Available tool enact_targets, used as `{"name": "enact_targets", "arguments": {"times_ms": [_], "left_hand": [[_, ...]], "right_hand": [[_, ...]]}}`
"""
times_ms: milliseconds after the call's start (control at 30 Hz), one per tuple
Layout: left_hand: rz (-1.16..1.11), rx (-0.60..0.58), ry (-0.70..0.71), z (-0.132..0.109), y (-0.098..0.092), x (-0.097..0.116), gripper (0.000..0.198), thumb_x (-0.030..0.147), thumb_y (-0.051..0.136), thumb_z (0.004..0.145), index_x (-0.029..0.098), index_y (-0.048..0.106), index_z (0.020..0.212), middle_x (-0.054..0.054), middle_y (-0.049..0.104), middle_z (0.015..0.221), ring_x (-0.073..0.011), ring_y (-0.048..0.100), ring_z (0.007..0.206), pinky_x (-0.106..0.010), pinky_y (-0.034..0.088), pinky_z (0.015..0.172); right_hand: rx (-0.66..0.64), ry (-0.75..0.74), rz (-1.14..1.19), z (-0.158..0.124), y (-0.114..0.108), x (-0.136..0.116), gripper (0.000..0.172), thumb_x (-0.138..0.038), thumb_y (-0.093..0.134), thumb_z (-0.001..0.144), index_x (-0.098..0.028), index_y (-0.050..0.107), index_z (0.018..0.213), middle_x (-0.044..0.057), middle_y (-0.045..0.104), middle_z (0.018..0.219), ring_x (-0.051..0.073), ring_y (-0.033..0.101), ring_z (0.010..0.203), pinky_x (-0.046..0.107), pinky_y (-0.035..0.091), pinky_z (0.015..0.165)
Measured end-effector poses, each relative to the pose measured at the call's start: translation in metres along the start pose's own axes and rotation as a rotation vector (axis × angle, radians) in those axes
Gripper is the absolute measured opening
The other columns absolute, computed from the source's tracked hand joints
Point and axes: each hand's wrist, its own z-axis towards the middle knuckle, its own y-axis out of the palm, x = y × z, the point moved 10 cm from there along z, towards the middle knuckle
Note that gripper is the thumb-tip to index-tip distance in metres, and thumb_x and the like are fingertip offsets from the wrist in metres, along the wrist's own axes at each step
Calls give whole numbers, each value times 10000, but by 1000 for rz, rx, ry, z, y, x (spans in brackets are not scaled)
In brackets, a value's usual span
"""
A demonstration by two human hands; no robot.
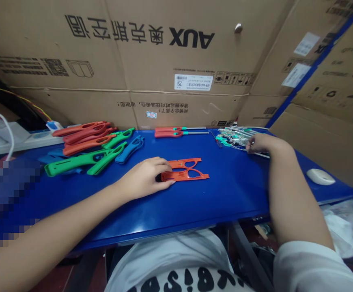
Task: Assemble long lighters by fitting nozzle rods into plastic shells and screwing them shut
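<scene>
Two orange plastic half-shells (185,169) lie side by side in the middle of the blue table (225,194). My left hand (146,177) rests closed on their left ends, fingers curled over them. My right hand (263,142) reaches to the far right, fingers pinched at the edge of a pile of thin metal and teal parts (235,136); what it holds, if anything, is too small to name.
A heap of orange, green and blue shells (94,148) lies at the back left. Two assembled long lighters (179,132) lie at the back centre. Cardboard boxes (152,61) wall the back and right. A white oval object (320,177) sits at the table's right end.
</scene>
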Motion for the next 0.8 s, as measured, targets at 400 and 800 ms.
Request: {"name": "enact_targets", "arguments": {"times_ms": [400, 800], "left_hand": [[26, -8, 1, 0, 1, -4, 238, 390, 649, 938, 183, 726, 1026, -88, 716, 1024, -229, 656, 945, -346, 526, 835], [-158, 184, -124, 0, -16, -17, 292, 421, 757, 839, 204, 650, 1003, -65, 712, 1062, -228, 684, 986, -364, 565, 869]], "right_hand": [[218, 128, 45, -13, -38, -32, 90, -257, 651, 735, -202, 620, 799, 90, 703, 861, 241, 643, 810, 339, 459, 732], [-132, -433, 719, -43, 11, -175, 380, -497, 779, 751, -213, 573, 898, 3, 593, 748, 148, 559, 642, 292, 467, 608]]}}
